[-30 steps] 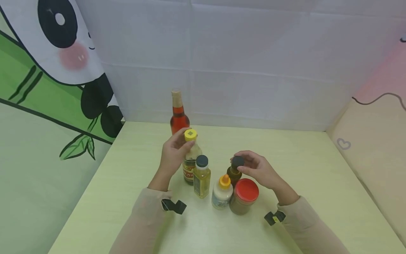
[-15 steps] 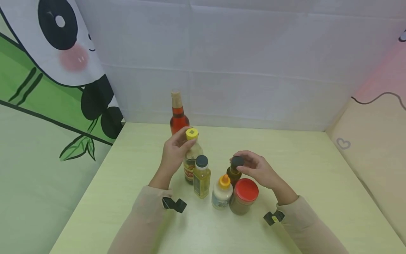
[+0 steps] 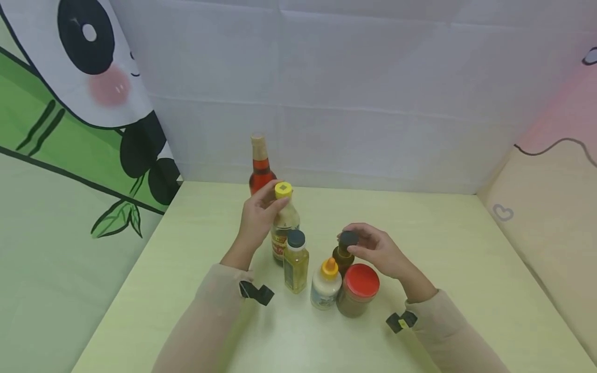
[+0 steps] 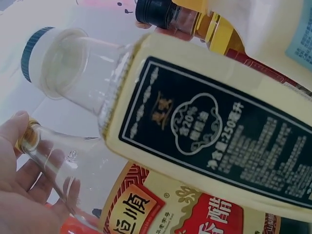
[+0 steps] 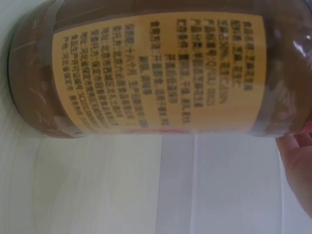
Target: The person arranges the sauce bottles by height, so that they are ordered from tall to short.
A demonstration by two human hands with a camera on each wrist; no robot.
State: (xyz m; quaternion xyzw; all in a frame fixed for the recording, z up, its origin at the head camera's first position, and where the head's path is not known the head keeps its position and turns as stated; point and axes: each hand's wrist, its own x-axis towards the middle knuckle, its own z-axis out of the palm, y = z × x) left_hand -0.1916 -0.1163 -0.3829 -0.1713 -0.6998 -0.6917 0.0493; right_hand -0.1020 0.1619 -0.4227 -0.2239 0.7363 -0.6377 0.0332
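Observation:
My left hand point(image 3: 255, 220) grips a vinegar bottle point(image 3: 286, 216) at its neck, thumb and fingers just around the yellow cap point(image 3: 283, 190). The bottle is upright, and its red and gold label point(image 4: 170, 204) shows in the left wrist view. Directly in front of it stands a square oil bottle point(image 3: 296, 267) with a dark cap and black label. My right hand point(image 3: 380, 251) pinches the black cap point(image 3: 348, 239) of a small brown bottle point(image 3: 343, 257). A red-lidded jar of brown paste point(image 3: 356, 300) partly hides that bottle; the jar fills the right wrist view.
A white squeeze bottle point(image 3: 325, 290) with an orange nozzle stands left of the jar. Behind my left hand rises a tall bottle of red liquid point(image 3: 262, 176). The pale table point(image 3: 443, 233) ends at a white cloth wall point(image 3: 373, 103), with printed panels on both sides.
My left hand and the vinegar bottle have shifted slightly away from me and to the right. The right hand keeps its place on the small bottle's cap.

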